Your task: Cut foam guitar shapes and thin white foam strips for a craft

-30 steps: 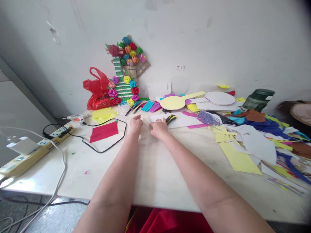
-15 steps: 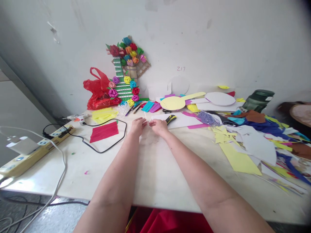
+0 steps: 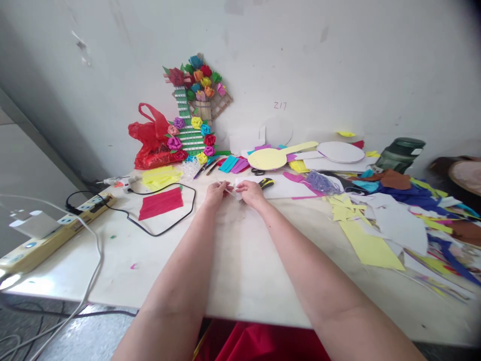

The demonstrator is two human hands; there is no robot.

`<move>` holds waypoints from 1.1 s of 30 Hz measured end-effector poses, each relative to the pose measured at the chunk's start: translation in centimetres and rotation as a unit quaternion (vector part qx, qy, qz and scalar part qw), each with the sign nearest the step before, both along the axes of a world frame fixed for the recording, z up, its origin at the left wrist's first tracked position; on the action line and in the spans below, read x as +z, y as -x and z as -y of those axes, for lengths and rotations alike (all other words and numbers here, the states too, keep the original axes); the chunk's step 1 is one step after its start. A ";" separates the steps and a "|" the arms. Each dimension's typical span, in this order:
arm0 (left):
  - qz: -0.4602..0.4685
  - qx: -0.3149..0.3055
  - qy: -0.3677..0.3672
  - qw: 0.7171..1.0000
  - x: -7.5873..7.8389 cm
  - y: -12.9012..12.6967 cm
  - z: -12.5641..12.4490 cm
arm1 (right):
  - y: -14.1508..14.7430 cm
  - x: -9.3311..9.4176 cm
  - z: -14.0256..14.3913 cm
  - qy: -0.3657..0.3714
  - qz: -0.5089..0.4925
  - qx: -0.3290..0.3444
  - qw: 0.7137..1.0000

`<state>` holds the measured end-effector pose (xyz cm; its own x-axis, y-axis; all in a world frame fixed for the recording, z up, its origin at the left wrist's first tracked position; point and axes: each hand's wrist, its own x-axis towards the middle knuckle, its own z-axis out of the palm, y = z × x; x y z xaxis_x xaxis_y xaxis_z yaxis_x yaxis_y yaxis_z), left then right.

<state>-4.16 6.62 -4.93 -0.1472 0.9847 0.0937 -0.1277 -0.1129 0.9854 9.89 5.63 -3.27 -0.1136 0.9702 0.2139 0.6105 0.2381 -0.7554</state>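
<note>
My left hand (image 3: pixel 217 193) and my right hand (image 3: pixel 249 193) are close together over the middle of the table (image 3: pixel 240 271). Both have their fingers closed in a pinch on a thin white strip (image 3: pixel 230 192), small and partly hidden by the fingertips; whether it is paper or string I cannot make out. Just beyond my right hand lies a yellow and black utility knife (image 3: pixel 266 183) on white card (image 3: pixel 287 187). Left of my left hand a dark red piece of crepe paper (image 3: pixel 161 203) lies flat inside a loop of black cable (image 3: pixel 194 200).
A power strip (image 3: pixel 56 235) with cables and a glue gun (image 3: pixel 124 183) are at the left. Paper flowers on a green stand (image 3: pixel 191 135) and a red plastic bag (image 3: pixel 150 140) are at the back. Paper scraps (image 3: pixel 398 215) and a dark green bottle (image 3: pixel 400 155) fill the right.
The white strip, which stood upright between my fingers, now lies lower and slanted across them. My hands have shifted slightly to the right, and the utility knife lies a little further right.
</note>
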 end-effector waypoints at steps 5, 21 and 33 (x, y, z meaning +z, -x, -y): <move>0.063 0.028 -0.010 0.998 0.8 0.0 0.7 | -0.3 -0.3 -0.2 0.001 0.018 0.001 1.000; -0.431 0.140 0.029 0.891 1.8 0.1 0.7 | -1.9 1.1 0.5 -0.086 0.301 -0.067 0.947; -0.513 0.060 -0.020 0.856 1.5 -0.8 1.2 | -3.2 0.8 0.6 -0.194 0.312 -0.097 0.925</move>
